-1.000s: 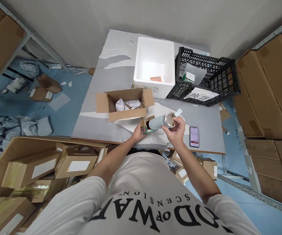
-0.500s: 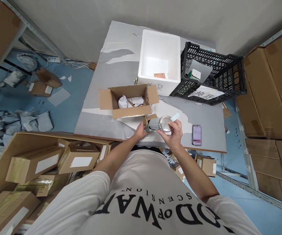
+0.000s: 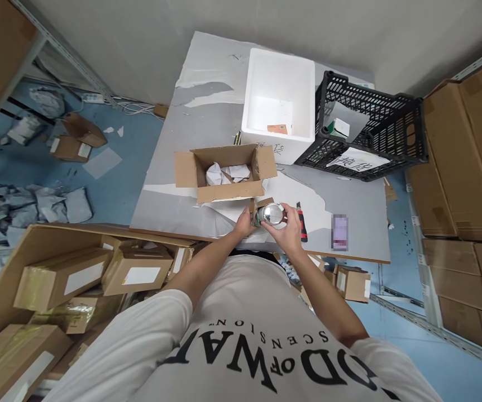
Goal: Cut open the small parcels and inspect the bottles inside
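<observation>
My left hand [image 3: 246, 223] is closed around a small brown carton [image 3: 254, 212] with a green side, near the front edge of the table. From the carton's right end sticks a cylindrical container [image 3: 273, 214] with a shiny silver round end. The fingers of my right hand [image 3: 289, 226] grip that end; the rest of the container is hidden in the carton. Just right of the right hand lies a utility knife [image 3: 301, 222] with a red and black handle. Behind both hands stands an open cardboard box [image 3: 229, 194] with crumpled white paper inside.
A white foam box [image 3: 280, 61] and a black plastic crate [image 3: 370, 97] stand at the back right of the table. A phone [image 3: 340, 232] lies to the right. Left of my body is a large carton [image 3: 98, 228] of taped parcels.
The container has slid left, deeper into the small carton, with my right hand following. The pale strip by its end no longer shows, and the utility knife has come into view.
</observation>
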`<action>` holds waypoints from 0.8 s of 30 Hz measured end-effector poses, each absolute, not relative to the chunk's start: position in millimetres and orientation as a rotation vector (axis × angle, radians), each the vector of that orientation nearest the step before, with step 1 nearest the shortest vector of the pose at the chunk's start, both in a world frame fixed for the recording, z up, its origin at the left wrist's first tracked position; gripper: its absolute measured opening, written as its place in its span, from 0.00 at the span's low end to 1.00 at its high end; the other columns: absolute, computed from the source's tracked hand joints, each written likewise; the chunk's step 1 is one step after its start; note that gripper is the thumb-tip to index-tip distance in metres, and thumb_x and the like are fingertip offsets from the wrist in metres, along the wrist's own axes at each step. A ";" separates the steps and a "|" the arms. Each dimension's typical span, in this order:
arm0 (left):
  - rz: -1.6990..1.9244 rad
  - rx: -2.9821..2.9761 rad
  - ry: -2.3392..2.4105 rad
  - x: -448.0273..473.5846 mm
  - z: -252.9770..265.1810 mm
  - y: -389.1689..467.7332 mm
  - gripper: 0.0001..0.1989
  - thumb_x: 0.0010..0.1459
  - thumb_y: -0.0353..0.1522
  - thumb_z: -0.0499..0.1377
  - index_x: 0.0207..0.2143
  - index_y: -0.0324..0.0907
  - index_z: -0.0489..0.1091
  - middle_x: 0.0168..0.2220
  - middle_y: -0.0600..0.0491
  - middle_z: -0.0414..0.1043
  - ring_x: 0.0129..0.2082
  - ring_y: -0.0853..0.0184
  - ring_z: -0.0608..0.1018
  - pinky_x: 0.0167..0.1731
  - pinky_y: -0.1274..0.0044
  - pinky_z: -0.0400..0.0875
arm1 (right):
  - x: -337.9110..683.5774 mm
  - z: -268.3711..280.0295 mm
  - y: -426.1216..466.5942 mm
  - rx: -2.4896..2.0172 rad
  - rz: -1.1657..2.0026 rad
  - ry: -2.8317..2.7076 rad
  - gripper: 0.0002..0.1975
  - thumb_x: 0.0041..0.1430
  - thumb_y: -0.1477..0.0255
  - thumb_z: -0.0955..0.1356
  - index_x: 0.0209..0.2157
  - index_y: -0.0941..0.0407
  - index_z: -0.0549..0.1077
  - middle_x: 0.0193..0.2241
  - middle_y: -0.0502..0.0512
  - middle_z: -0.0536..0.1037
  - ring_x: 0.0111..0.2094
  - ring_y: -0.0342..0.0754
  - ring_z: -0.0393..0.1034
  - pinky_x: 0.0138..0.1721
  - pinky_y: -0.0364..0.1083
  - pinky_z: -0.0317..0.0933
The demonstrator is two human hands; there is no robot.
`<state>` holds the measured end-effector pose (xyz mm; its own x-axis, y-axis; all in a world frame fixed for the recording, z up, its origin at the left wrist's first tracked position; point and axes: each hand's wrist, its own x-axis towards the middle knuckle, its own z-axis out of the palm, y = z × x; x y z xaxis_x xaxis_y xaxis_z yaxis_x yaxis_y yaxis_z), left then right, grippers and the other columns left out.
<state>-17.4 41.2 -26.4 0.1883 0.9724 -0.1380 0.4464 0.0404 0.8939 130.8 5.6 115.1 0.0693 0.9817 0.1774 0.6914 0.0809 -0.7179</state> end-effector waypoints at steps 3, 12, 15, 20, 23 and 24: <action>0.730 1.552 1.391 -17.3 -26.7 41.7 0.32 0.39 0.30 0.68 0.49 0.40 0.63 0.44 0.46 0.71 0.47 0.56 0.75 0.46 0.66 0.71 | 127.5 113.1 7.4 -1.768 0.424 -1.730 0.32 0.44 0.59 0.73 0.50 0.56 0.65 0.47 0.63 0.64 0.50 0.57 0.61 0.50 0.56 0.61; 0.749 1.525 1.385 -17.6 -17.0 40.9 0.34 0.40 0.32 0.69 0.51 0.40 0.64 0.46 0.44 0.70 0.49 0.52 0.74 0.49 0.64 0.70 | 126.7 97.6 17.2 -1.900 0.356 -2.017 0.29 0.46 0.58 0.72 0.48 0.56 0.68 0.54 0.67 0.62 0.56 0.65 0.53 0.54 0.62 0.48; 0.727 1.509 1.423 -17.6 -15.0 41.5 0.36 0.38 0.32 0.70 0.51 0.38 0.63 0.46 0.43 0.70 0.49 0.51 0.74 0.47 0.63 0.70 | 132.0 93.4 21.3 -1.886 0.352 -2.100 0.25 0.50 0.58 0.70 0.46 0.57 0.71 0.55 0.68 0.62 0.57 0.65 0.53 0.55 0.63 0.48; 0.725 1.481 1.419 -18.9 -10.4 36.2 0.38 0.35 0.34 0.72 0.51 0.39 0.61 0.46 0.44 0.70 0.49 0.52 0.74 0.47 0.63 0.70 | 139.0 78.5 19.7 -1.857 0.361 -2.127 0.24 0.57 0.59 0.66 0.52 0.56 0.69 0.57 0.68 0.61 0.58 0.64 0.52 0.55 0.63 0.50; 0.868 1.423 1.311 -19.5 -5.1 27.2 0.42 0.38 0.34 0.70 0.55 0.42 0.56 0.53 0.44 0.67 0.54 0.56 0.72 0.52 0.65 0.67 | 141.5 68.2 15.7 -1.809 0.421 -2.081 0.26 0.59 0.59 0.63 0.56 0.57 0.66 0.58 0.68 0.61 0.58 0.63 0.53 0.55 0.62 0.53; 0.927 1.377 1.266 -19.4 -3.1 24.7 0.42 0.39 0.34 0.69 0.56 0.42 0.54 0.55 0.43 0.65 0.55 0.57 0.70 0.54 0.66 0.66 | 142.1 65.0 14.6 -1.782 0.460 -2.049 0.26 0.60 0.59 0.63 0.57 0.58 0.65 0.57 0.68 0.61 0.58 0.62 0.54 0.55 0.61 0.54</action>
